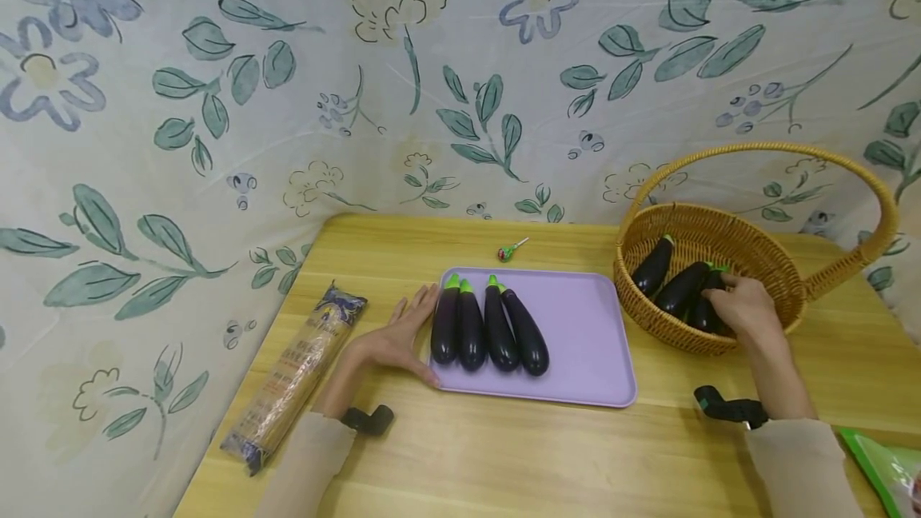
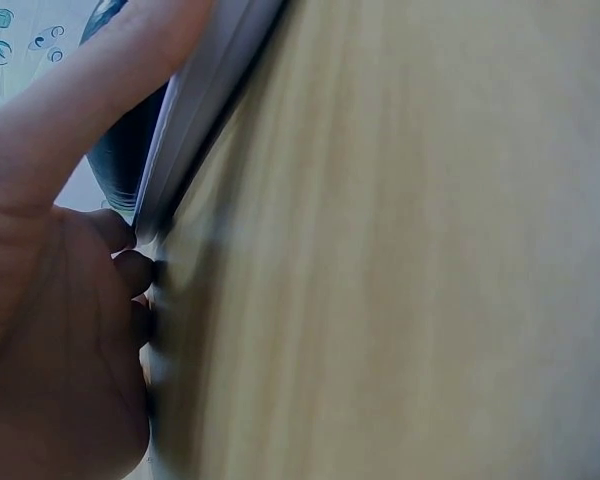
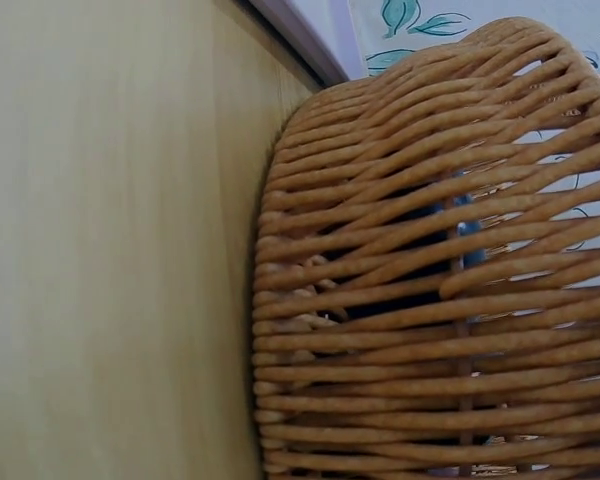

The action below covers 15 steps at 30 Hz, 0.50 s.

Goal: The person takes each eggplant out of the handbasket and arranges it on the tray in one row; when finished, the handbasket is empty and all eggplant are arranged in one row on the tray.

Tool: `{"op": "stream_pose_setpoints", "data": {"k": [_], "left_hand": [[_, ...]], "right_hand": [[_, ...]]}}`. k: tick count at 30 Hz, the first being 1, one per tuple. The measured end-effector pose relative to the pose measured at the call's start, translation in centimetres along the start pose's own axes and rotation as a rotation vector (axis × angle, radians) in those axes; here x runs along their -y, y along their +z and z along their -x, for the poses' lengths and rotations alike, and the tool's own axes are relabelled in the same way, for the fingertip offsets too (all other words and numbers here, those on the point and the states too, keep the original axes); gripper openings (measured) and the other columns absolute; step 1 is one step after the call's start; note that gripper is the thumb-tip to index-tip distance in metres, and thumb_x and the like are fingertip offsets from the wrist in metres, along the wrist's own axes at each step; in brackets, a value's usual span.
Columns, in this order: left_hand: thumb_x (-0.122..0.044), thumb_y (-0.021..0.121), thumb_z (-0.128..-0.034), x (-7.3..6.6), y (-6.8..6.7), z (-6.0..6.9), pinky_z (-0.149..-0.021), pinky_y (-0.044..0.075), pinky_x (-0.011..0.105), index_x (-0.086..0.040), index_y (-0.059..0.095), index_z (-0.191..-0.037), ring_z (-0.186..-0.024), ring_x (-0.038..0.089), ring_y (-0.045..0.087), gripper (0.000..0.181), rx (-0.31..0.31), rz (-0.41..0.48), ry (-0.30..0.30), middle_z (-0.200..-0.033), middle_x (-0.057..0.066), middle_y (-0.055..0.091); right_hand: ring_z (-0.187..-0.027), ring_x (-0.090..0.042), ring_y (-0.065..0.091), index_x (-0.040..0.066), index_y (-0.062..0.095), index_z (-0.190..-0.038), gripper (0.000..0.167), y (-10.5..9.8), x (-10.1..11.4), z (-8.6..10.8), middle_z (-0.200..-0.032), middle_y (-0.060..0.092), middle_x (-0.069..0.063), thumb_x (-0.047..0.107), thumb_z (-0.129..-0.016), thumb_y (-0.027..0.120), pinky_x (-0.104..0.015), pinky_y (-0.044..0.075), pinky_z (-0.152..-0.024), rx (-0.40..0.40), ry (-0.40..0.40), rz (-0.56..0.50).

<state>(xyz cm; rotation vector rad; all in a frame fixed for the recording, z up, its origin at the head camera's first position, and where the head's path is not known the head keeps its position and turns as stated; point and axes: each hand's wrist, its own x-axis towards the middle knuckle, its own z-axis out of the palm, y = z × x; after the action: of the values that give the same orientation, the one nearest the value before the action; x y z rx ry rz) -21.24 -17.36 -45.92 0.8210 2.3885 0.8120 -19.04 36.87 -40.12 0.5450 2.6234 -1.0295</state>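
Left hand (image 1: 394, 341) spread against the left edge of the tray (image 1: 583, 326); right hand (image 1: 744, 306) gripping an eggplant (image 1: 701, 315) in the basket (image 1: 748, 250) near the far-right corner of the surface (image 1: 561, 458).

Four eggplants (image 1: 471, 330) on lilac tray (image 1: 583, 334), hands (image 1: 398, 338) (image 1: 744, 306) at tray and basket (image 1: 662, 324)

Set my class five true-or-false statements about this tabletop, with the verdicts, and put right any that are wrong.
1. Four eggplants lie side by side on the lilac tray. True.
2. The right hand reaches into the wicker basket. True.
3. The left hand is in the basket too. False: it is at the tray's left edge.
4. The lollipop lies on the tray. False: it lies on the table, beyond the tray.
5. The long packet lies between the tray and the basket. False: it lies to the left of the tray.
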Motion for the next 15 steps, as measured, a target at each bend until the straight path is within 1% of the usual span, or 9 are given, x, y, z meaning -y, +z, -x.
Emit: {"op": "stream_pose_setpoints", "data": {"k": [2, 4, 5, 6, 7, 9, 13, 14, 15], "left_hand": [[-0.050, 0.097, -0.0637, 0.14, 0.05, -0.02, -0.129, -0.013, 0.061, -0.008, -0.012, -0.165, -0.161, 0.032, -0.018, 0.154, 0.002, -0.004, -0.001, -0.174, 0.014, -0.017], [-0.051, 0.096, -0.0638, 0.26, 0.10, -0.02, -0.129, -0.013, 0.061, -0.008, -0.013, -0.165, -0.161, 0.032, -0.018, 0.155, 0.002, -0.008, 0.001, -0.174, 0.014, -0.017], [-0.051, 0.096, -0.0640, 0.22, 0.07, 0.01, -0.129, -0.013, 0.061, -0.009, -0.012, -0.165, -0.161, 0.032, -0.018, 0.154, 0.003, -0.009, 0.000, -0.174, 0.014, -0.017], [-0.051, 0.096, -0.0640, 0.23, 0.06, 0.02, -0.129, -0.013, 0.061, -0.009, -0.013, -0.165, -0.161, 0.032, -0.018, 0.154, 0.003, -0.009, 0.000, -0.174, 0.014, -0.017], [-0.051, 0.096, -0.0640, 0.22, 0.06, 0.01, -0.129, -0.013, 0.061, -0.009, -0.013, -0.165, -0.161, 0.032, -0.019, 0.154, 0.003, -0.010, -0.001, -0.174, 0.014, -0.017], [-0.050, 0.096, -0.0641, 0.09, 0.01, 0.03, -0.129, -0.013, 0.061, -0.008, -0.012, -0.165, -0.161, 0.032, -0.019, 0.154, 0.001, -0.010, 0.000, -0.174, 0.014, -0.017], [-0.049, 0.097, -0.0640, -0.08, -0.08, 0.04, -0.129, -0.013, 0.060, -0.009, -0.013, -0.165, -0.161, 0.031, -0.019, 0.154, 0.001, -0.009, -0.007, -0.173, 0.014, -0.018], [-0.049, 0.097, -0.0639, -0.11, -0.08, 0.04, -0.129, -0.012, 0.060, -0.009, -0.013, -0.165, -0.161, 0.031, -0.019, 0.155, 0.000, -0.011, -0.009, -0.173, 0.014, -0.018], [-0.049, 0.097, -0.0639, -0.12, -0.06, 0.04, -0.129, -0.012, 0.060, -0.008, -0.013, -0.165, -0.161, 0.032, -0.019, 0.155, 0.000, -0.010, -0.009, -0.173, 0.015, -0.018]], "right_hand": [[-0.126, -0.063, 0.044, -0.010, 0.005, -0.159, 0.072, -0.08, -0.04, -0.09, -0.161, 0.003, -0.046, 0.025, -0.107, 0.040, -0.066, 0.050, -0.097, 0.011, -0.002, -0.007], [-0.092, -0.043, 0.062, -0.007, 0.005, -0.161, 0.072, -0.09, -0.07, -0.13, -0.160, 0.004, -0.046, 0.027, -0.108, 0.040, -0.051, 0.056, -0.076, 0.015, -0.003, -0.025], [-0.072, -0.032, 0.059, -0.006, 0.005, -0.161, 0.072, -0.07, -0.07, -0.14, -0.160, 0.005, -0.047, 0.027, -0.108, 0.040, -0.043, 0.053, -0.066, 0.011, -0.005, -0.033], [-0.058, -0.021, 0.048, -0.005, 0.005, -0.162, 0.072, -0.02, -0.08, -0.15, -0.160, 0.006, -0.047, 0.028, -0.108, 0.040, -0.037, 0.047, -0.057, 0.007, -0.009, -0.044], [-0.050, -0.013, 0.035, -0.004, 0.005, -0.162, 0.071, 0.00, -0.11, -0.12, -0.159, 0.009, -0.048, 0.028, -0.108, 0.040, -0.032, 0.041, -0.050, 0.006, -0.011, -0.057], [-0.045, -0.008, 0.030, 0.000, 0.005, -0.163, 0.071, 0.01, -0.13, -0.02, -0.157, 0.015, -0.049, 0.029, -0.108, 0.039, -0.030, 0.038, -0.045, -0.003, -0.016, -0.079], [-0.046, -0.012, 0.028, 0.007, 0.005, -0.164, 0.069, -0.08, 0.02, 0.13, -0.159, 0.016, -0.046, 0.032, -0.110, 0.038, -0.035, 0.039, -0.048, -0.028, -0.009, -0.114], [-0.051, -0.019, 0.044, 0.008, 0.004, -0.164, 0.069, -0.16, 0.09, 0.21, -0.161, 0.012, -0.044, 0.033, -0.110, 0.038, -0.039, 0.049, -0.056, -0.034, -0.010, -0.137], [-0.065, -0.027, 0.058, 0.009, 0.004, -0.164, 0.069, -0.27, 0.17, 0.30, -0.164, 0.005, -0.042, 0.034, -0.110, 0.038, -0.045, 0.055, -0.068, -0.037, -0.011, -0.164]]}}
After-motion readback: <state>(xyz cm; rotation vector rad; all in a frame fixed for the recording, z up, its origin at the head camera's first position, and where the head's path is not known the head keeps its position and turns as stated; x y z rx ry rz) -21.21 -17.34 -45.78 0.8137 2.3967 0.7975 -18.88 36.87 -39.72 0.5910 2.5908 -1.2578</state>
